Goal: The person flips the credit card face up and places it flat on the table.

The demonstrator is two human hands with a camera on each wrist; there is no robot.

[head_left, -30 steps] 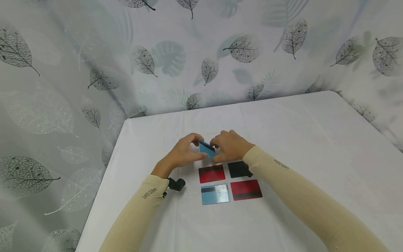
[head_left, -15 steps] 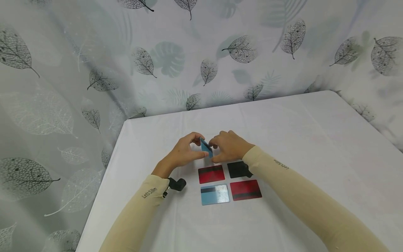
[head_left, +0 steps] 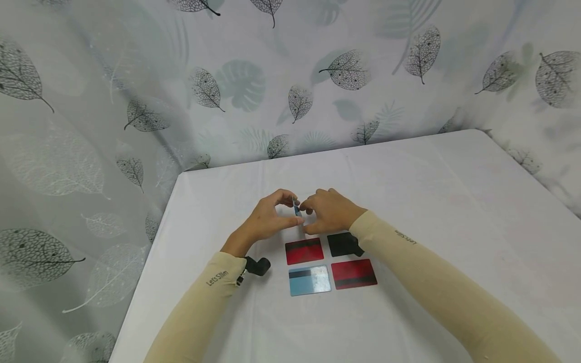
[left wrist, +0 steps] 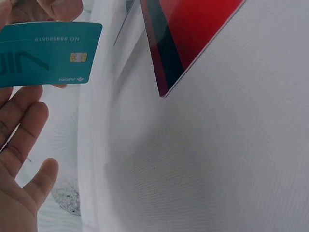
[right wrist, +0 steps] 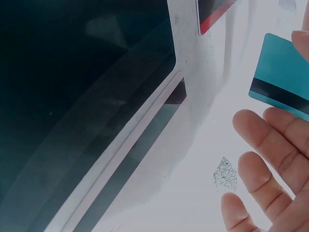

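Note:
My left hand [head_left: 260, 217] pinches a blue bank card [left wrist: 58, 58] between thumb and fingers, turned nearly edge-on in the head view. Its chip face shows in the left wrist view; the dark-striped back shows in the right wrist view. My right hand [head_left: 333, 210] is just right of the card, fingertips close beside it; in the right wrist view its fingers [right wrist: 253, 169] are spread and lightly bent. On the table below lie a red card [head_left: 305, 251], a black card [head_left: 342, 244] partly under the right wrist, a second blue card [head_left: 310, 280] and another red card [head_left: 354, 274].
The cards lie in two rows on a white-covered table [head_left: 227, 312]. A leaf-patterned curtain [head_left: 254, 65] hangs behind and along the sides. A black wrist camera [head_left: 257, 266] sticks out from the left sleeve, low over the cloth.
The held blue card has turned from showing its striped back to nearly edge-on in the head view. My left fingers have shifted slightly right; the right hand has barely moved.

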